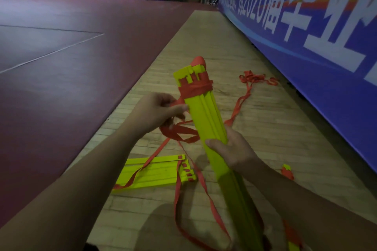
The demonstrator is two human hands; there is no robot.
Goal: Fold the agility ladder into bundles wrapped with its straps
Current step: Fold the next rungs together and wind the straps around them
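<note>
A bundle of yellow ladder rungs stands tilted in front of me, its top end bound by several turns of red strap. My right hand grips the bundle around its middle from the right. My left hand is to the left of the bundle and pinches the loose red strap, which loops below it toward the rungs. A second stack of yellow rungs lies flat on the wooden floor beneath, with red straps trailing across it.
More red strap lies tangled on the wooden floor strip near the blue banner wall at the right. A dark red court surface spreads to the left. Another yellow and red piece lies at the right.
</note>
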